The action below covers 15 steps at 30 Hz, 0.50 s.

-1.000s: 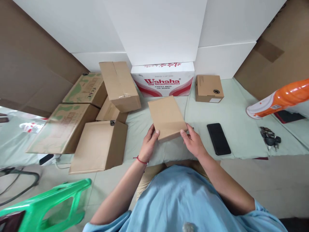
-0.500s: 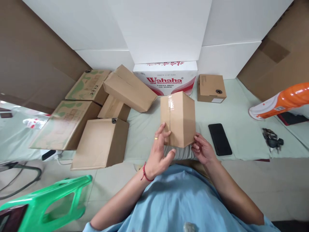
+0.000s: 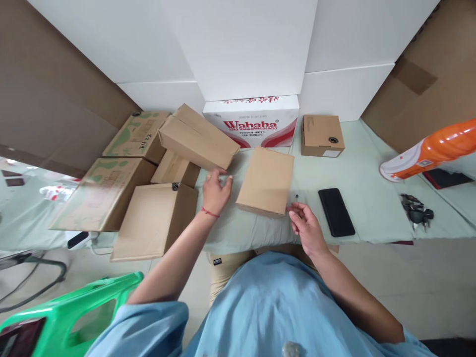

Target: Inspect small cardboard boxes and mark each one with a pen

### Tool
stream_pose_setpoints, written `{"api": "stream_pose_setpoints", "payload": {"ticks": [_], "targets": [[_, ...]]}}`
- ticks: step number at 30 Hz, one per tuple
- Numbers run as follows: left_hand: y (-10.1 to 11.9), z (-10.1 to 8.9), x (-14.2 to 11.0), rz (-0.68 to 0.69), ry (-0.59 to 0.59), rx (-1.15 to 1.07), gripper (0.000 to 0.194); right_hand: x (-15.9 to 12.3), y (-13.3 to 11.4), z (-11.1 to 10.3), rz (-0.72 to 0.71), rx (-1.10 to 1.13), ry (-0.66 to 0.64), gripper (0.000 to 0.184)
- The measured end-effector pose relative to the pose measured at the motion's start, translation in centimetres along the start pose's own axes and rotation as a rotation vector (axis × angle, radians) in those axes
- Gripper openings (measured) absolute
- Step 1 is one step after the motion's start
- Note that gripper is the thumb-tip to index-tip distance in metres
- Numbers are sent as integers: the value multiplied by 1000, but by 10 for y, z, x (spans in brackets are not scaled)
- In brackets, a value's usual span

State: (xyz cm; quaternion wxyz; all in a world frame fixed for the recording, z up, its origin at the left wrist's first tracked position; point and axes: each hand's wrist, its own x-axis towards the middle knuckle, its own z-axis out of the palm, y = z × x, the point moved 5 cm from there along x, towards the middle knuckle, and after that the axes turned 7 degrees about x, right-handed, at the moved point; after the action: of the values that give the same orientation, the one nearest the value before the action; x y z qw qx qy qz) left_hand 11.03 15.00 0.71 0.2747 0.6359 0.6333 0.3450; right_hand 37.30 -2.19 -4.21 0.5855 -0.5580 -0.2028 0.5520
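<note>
A closed brown cardboard box [image 3: 266, 179] lies flat on the cloth in front of me, between my hands. My left hand [image 3: 215, 192] is off this box, thumb and fingers apart, at the lower corner of a long cardboard box [image 3: 199, 139] that leans on other boxes; whether it touches that corner I cannot tell. By the near right corner of the flat box is my right hand [image 3: 305, 225], its fingers curled and pinched together. A tiny dark tip [image 3: 296, 197] shows just above those fingers; what it belongs to is unclear.
More cardboard boxes [image 3: 148, 218] are stacked at the left. A white Wahaha carton [image 3: 256, 121] and a small box [image 3: 323, 135] stand behind. To the right are a phone [image 3: 336, 212], keys [image 3: 416, 210] and an orange bottle [image 3: 427, 153]. A green stool [image 3: 70, 307] stands lower left.
The box between my hands has gone from standing upright to lying flat. My left hand has let go of it and moved left to the leaning box. My right hand stays near its corner.
</note>
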Motion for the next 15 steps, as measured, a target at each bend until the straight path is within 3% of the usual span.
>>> {"api": "stream_pose_setpoints", "payload": {"ticks": [3, 6, 10, 15], "targets": [[11, -7, 31, 270, 92, 320, 43, 1, -2, -4, -12, -20, 13, 57], [23, -3, 51, 517, 12, 581, 52, 1, -5, -10, -20, -43, 28, 53], [28, -19, 60, 546, 7, 659, 44, 1, -7, -18, -19, -73, 26, 42], [20, -72, 45, 521, 11, 696, 37, 5, -4, -23, -4, -83, 15, 38]]}}
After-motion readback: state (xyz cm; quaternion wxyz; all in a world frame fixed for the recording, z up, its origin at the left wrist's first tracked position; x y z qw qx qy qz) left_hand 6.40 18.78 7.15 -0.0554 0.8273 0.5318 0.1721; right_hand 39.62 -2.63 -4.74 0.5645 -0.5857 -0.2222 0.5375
